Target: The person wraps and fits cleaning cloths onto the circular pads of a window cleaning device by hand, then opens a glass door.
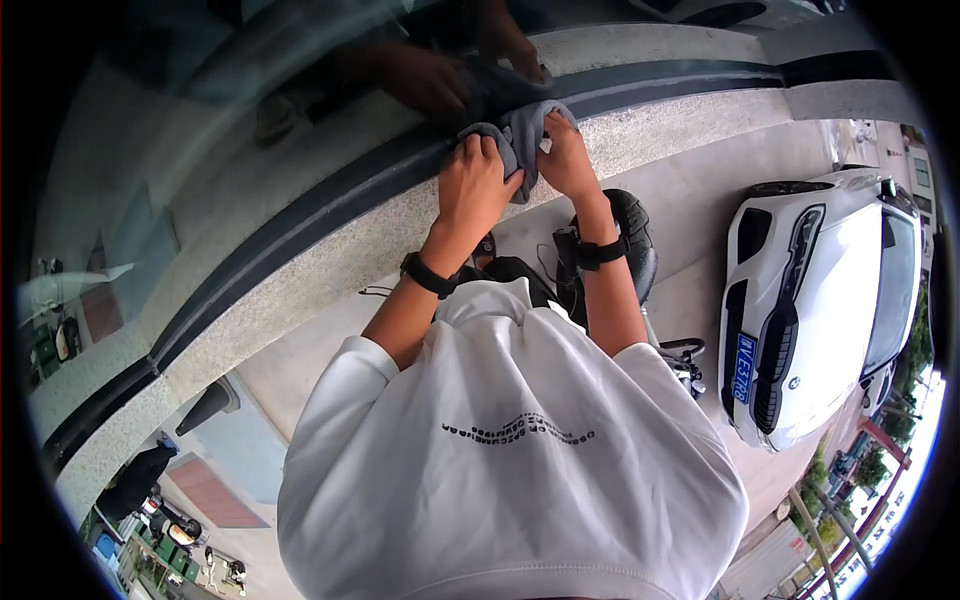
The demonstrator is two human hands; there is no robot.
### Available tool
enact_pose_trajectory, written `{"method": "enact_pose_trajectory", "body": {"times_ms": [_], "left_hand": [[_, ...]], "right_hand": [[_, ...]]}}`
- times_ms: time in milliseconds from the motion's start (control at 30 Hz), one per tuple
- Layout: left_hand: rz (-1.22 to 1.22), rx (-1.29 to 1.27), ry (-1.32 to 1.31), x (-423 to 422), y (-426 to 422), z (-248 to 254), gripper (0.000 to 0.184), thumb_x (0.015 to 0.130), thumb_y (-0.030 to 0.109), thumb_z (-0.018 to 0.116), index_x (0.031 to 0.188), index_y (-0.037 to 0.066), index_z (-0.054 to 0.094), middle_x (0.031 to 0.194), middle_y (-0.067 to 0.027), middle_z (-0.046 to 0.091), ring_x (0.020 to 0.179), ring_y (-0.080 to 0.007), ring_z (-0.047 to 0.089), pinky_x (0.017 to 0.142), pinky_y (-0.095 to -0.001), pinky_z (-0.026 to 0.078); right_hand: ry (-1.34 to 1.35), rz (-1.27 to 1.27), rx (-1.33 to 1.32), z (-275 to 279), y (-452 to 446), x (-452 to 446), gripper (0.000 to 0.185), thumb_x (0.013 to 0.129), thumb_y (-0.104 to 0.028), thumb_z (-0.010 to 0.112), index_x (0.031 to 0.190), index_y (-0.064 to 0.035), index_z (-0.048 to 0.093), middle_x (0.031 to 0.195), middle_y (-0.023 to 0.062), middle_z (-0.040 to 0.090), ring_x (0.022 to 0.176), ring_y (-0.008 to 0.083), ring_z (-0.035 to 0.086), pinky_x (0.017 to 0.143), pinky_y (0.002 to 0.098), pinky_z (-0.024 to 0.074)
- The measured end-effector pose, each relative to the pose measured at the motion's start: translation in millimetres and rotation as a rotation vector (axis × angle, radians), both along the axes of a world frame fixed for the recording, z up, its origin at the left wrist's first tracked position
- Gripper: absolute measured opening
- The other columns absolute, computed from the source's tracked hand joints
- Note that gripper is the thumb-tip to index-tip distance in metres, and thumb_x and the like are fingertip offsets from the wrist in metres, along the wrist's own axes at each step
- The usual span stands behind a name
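A bunched grey cloth [524, 142] is held between my two hands, over the pale stone ledge [640, 135] and beside the dark window frame [400, 150]. My left hand [474, 188] has its fingers curled over the cloth's left part. On the other side, my right hand [568, 158] pinches the cloth's right part. Both wrists wear black bands. The dark glass [330, 90] beyond the frame reflects the hands and cloth.
A white car [825, 310] is parked at the right. Close below the ledge stands a two-wheeler with a black tyre [632, 240]. A dark cone-like object [208, 407] and parked scooters [165, 520] are at the lower left.
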State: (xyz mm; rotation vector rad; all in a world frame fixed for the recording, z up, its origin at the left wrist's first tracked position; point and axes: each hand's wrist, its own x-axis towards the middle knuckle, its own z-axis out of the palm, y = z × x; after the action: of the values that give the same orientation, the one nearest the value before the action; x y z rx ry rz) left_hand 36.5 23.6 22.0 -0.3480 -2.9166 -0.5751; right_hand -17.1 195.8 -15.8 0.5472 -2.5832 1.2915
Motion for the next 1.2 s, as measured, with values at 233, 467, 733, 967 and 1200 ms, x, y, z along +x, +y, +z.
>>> {"method": "enact_pose_trajectory", "body": {"times_ms": [233,467,733,967,1200], "left_hand": [[-0.076,0.000,0.016,-6.4,-4.9,-2.7,0.045,0.077,0.022,0.078,0.110,-0.002,0.059,0.113,-0.0186,0.062,0.104,-0.0338,0.064,0.087,-0.0383,0.055],[-0.205,0.094,0.127,-2.0,-41.4,-14.4,0.034,0.075,0.012,0.075,0.105,0.002,0.062,0.105,-0.0130,0.066,0.101,-0.0284,0.065,0.084,-0.0397,0.048],[-0.111,0.101,0.062,43.7,-109.2,-7.4,0.031,0.074,0.018,0.072,0.099,0.003,0.063,0.108,-0.0120,0.065,0.104,-0.0271,0.064,0.089,-0.0430,0.044],[-0.004,0.166,0.088,77.4,-204.5,-3.2,0.015,0.074,0.014,0.061,0.083,0.003,0.066,0.089,-0.0133,0.069,0.088,-0.0290,0.068,0.084,-0.0438,0.047],[0.141,0.227,-0.178,115.7,-310.2,19.5,0.026,0.082,0.014,0.055,0.099,-0.002,0.067,0.102,-0.0216,0.069,0.097,-0.0422,0.063,0.091,-0.0489,0.049]], "right_hand": [[-0.220,0.216,0.080,30.3,19.1,-6.7,0.046,0.067,-0.006,0.071,0.111,0.0044,0.062,0.112,0.0238,0.061,0.113,0.0424,0.055,0.097,0.0415,0.0452],[-0.214,0.256,0.602,53.3,-13.1,-0.5,0.099,0.054,-0.052,0.090,0.123,0.0106,0.055,0.124,0.0251,0.056,0.128,0.0401,0.048,0.109,0.0425,0.0388],[-0.042,0.276,0.627,74.3,-113.1,42.0,0.056,0.056,-0.024,0.082,0.099,0.0016,0.057,0.105,0.0193,0.060,0.099,0.0407,0.062,0.086,0.0458,0.0518],[-0.044,0.354,0.729,71.1,-213.5,59.7,0.031,0.063,-0.014,0.066,0.089,0.0005,0.057,0.082,0.0212,0.065,0.079,0.0434,0.064,0.070,0.0482,0.0533],[0.015,0.519,0.481,47.6,-301.7,92.0,0.027,0.071,-0.017,0.065,0.088,0.0011,0.057,0.075,0.0229,0.064,0.074,0.0441,0.063,0.067,0.0505,0.0519]]}}
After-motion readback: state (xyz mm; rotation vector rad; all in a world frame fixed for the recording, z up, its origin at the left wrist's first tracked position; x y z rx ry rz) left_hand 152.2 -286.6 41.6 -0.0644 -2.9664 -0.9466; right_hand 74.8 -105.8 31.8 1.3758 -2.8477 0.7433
